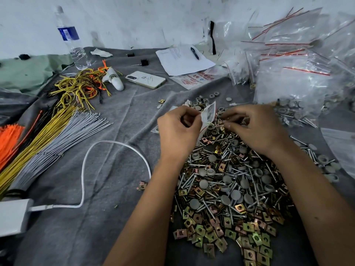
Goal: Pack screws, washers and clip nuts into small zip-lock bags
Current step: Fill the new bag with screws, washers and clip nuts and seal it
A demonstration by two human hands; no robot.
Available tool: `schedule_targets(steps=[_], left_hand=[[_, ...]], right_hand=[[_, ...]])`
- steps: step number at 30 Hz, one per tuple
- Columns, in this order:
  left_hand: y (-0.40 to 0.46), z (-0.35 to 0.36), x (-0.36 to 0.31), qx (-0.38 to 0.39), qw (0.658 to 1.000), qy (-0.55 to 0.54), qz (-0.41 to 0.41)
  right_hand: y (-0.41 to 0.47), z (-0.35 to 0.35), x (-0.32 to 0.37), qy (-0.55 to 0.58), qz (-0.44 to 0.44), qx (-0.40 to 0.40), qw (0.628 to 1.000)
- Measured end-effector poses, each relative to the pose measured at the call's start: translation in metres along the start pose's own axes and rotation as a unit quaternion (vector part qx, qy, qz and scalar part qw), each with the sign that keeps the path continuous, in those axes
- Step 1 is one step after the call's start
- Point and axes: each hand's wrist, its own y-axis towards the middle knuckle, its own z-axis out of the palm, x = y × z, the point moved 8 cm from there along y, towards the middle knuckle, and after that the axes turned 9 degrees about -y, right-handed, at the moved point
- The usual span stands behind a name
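Blanket: grey, spread under everything.
Hardware pile: screws, grey washers and brass clip nuts heaped under both forearms.
Left hand: fingers curled, pinching a small zip-lock bag at the pile's far edge.
Right hand: just beside the bag, fingertips pinched together on the pile's top; what they hold, can't tell.

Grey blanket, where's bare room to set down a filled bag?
Bare blanket lies between the grey wire bundle and the left hand, and inside the white cable loop. Crowded: the hardware pile under both hands, and bags far right.
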Motion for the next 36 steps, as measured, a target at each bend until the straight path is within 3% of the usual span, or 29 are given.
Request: schedule_targets(steps=[5,14,18,22,24,28,32,36], left_hand=[[-0.001,0.003,-0.004,0.011,1.000,0.005,0.015],[-0.003,0.007,-0.009,0.037,0.998,-0.006,0.051],[-0.002,0.005,-0.008,0.019,0.999,-0.015,0.048],[0.000,0.001,-0.004,-0.004,0.999,-0.038,0.026],[0.000,-0.001,-0.004,-0.010,0.999,-0.047,0.025],[0.001,-0.003,-0.004,-0.020,0.998,-0.053,0.022],[0.001,-0.004,-0.004,-0.021,0.998,-0.054,0.022],[0.001,-0.003,-0.002,-0.021,0.998,-0.052,0.017]], right_hand=[[-0.005,-0.018,0.015,0.125,-0.036,-0.105,0.986],[-0.007,-0.007,0.028,0.121,-0.048,-0.114,0.985],[-0.005,-0.005,0.022,0.134,-0.034,-0.093,0.986],[-0.004,-0.015,0.010,0.111,-0.015,-0.127,0.986],[-0.002,-0.011,0.008,0.041,-0.026,-0.093,0.994],[0.001,0.024,0.007,-0.168,-0.049,0.082,0.981],[0.001,0.032,0.005,-0.194,-0.048,0.131,0.971],[-0.002,0.031,0.009,-0.181,-0.067,0.124,0.973]])
